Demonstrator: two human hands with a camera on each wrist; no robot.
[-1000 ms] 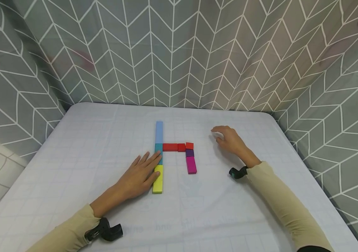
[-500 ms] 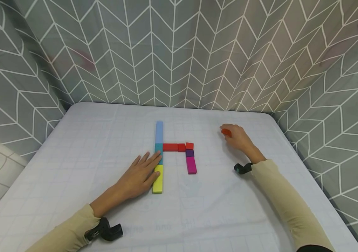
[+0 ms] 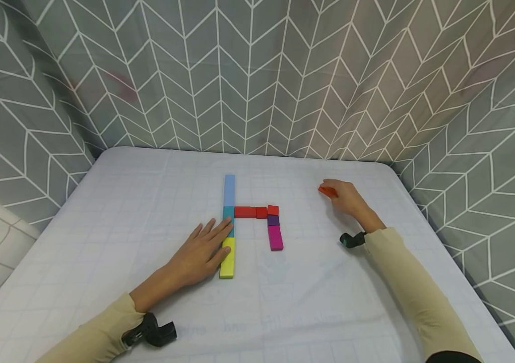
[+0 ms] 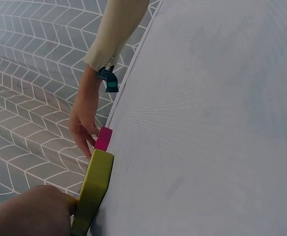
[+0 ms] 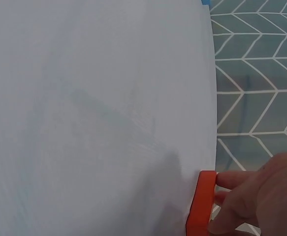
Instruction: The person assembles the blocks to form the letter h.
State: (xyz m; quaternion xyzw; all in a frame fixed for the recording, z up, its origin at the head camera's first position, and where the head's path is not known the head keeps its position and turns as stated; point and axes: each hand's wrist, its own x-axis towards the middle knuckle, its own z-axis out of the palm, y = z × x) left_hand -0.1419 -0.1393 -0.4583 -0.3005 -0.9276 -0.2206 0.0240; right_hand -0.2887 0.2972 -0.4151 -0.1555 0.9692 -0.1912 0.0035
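Observation:
My left hand (image 3: 200,254) rests with spread fingers on a column of blocks. That column has a light blue block (image 3: 229,190) at the far end, a teal-blue one (image 3: 228,214) partly under the fingers and a yellow block (image 3: 227,264) nearest me. My right hand (image 3: 348,197) pinches an orange-red block (image 5: 201,206) between thumb and fingers, over the table's right side. From the teal block a red block (image 3: 245,212) and a shorter red one (image 3: 261,212) run rightward. An orange-red square (image 3: 273,210), a purple block (image 3: 273,220) and a magenta block (image 3: 275,238) follow downward.
A white cloth (image 3: 148,201) covers the table, with faint lines showing through. Grey curtains (image 3: 248,75) with white chevrons stand behind and at both sides. Each wrist wears a black camera mount, such as the left one (image 3: 150,333).
My right hand has moved slightly right, and the orange-red block, hidden at first, now shows tilted in its fingers. My left hand and the laid-out blocks have stayed put.

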